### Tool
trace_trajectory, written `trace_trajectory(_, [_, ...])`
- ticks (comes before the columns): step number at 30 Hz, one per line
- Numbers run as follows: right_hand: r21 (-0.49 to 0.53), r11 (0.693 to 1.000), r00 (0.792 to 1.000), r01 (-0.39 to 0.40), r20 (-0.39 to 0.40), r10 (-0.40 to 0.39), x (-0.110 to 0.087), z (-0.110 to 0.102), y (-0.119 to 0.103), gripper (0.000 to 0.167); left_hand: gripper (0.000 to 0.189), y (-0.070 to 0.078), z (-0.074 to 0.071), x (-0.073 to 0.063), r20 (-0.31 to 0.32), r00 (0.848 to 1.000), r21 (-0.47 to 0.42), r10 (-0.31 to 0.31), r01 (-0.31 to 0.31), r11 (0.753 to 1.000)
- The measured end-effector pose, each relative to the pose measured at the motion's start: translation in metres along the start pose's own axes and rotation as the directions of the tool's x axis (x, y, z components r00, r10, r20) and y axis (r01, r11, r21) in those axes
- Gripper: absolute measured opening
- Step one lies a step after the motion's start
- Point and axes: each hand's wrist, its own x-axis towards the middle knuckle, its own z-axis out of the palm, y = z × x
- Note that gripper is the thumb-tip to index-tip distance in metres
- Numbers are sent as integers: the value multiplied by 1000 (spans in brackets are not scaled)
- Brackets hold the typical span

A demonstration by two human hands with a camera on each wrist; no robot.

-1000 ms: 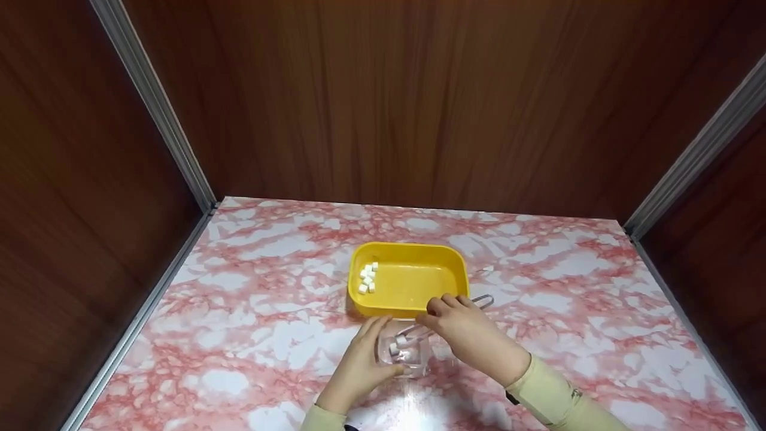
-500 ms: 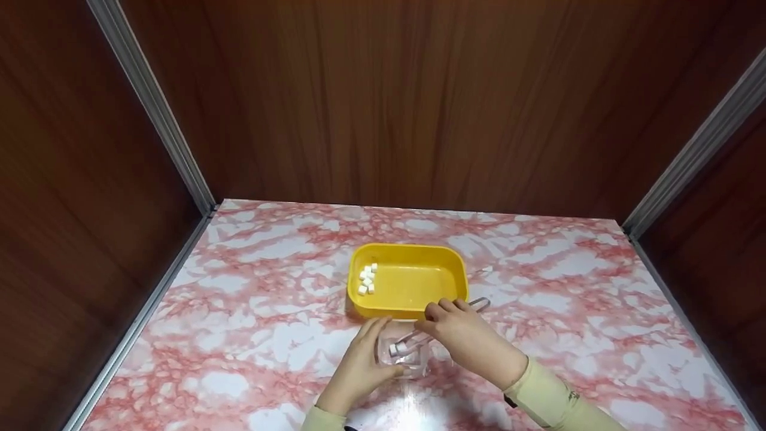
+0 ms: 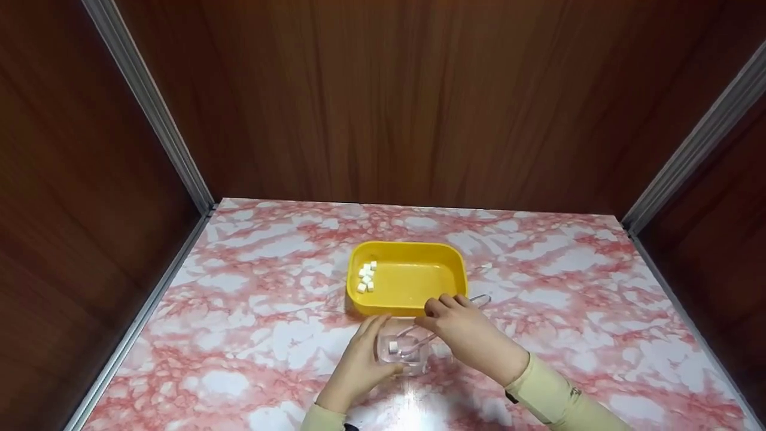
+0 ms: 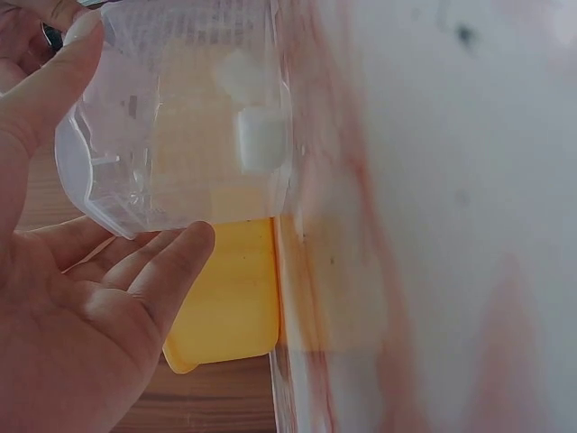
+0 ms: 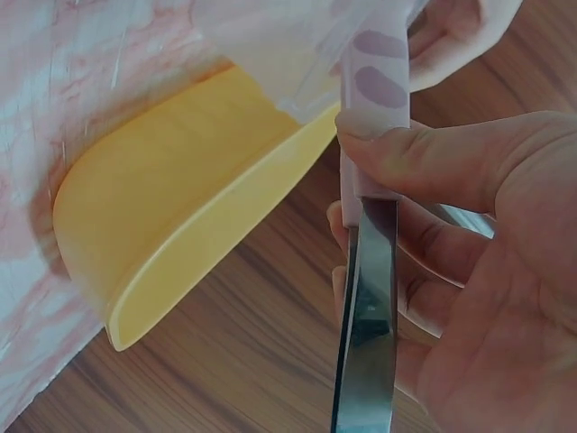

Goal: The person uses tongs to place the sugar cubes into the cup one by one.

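A clear plastic box stands on the table in front of the yellow basin. My left hand holds it by its side, thumb at the near edge and fingers along the far-left side. Inside, a white cube lies near the left wall; the left wrist view shows a white cube low in the box and a blurred white shape beside it. My right hand pinches a pair of tongs with pink-and-white grips and a metal bow. Their ends reach into the box, spread apart beside the cube.
The yellow basin stands just beyond the box, with several white cubes clustered at its left end. Around lies a pink-and-white marbled tabletop. Brown wood-grain panels rise at the back and both sides.
The tongs' ends dipped deeper into the box beside the white cube, came together, and now stand apart. The left hand and the box have stayed in place.
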Motion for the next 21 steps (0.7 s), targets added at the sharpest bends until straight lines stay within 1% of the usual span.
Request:
trace_trajectory(5, [-10, 1000, 1000, -6, 24, 6, 0, -1, 2, 42, 94, 0, 1, 0, 1, 1000, 0, 1, -1, 1000])
trace_trajectory(9, [-24, 1000, 1000, -7, 25, 8, -1, -1, 3, 43, 95, 0, 1, -1, -4, 1000, -3, 1, -1, 1000])
trace_trajectory(12, [-22, 1000, 1000, -10, 13, 10, -1, -2, 3, 43, 96, 0, 0, -1, -10, 1000, -3, 8, -8, 1000])
trace_trajectory(17, [1, 1000, 1000, -23, -16, 23, -1, -4, 4, 43, 95, -1, 0, 0, -18, 999, 5, 40, -40, 999])
trace_trajectory(21, [28, 999, 998, -37, -45, 38, -1, -5, 6, 43, 95, -2, 0, 1, -10, 999, 12, 37, -37, 999])
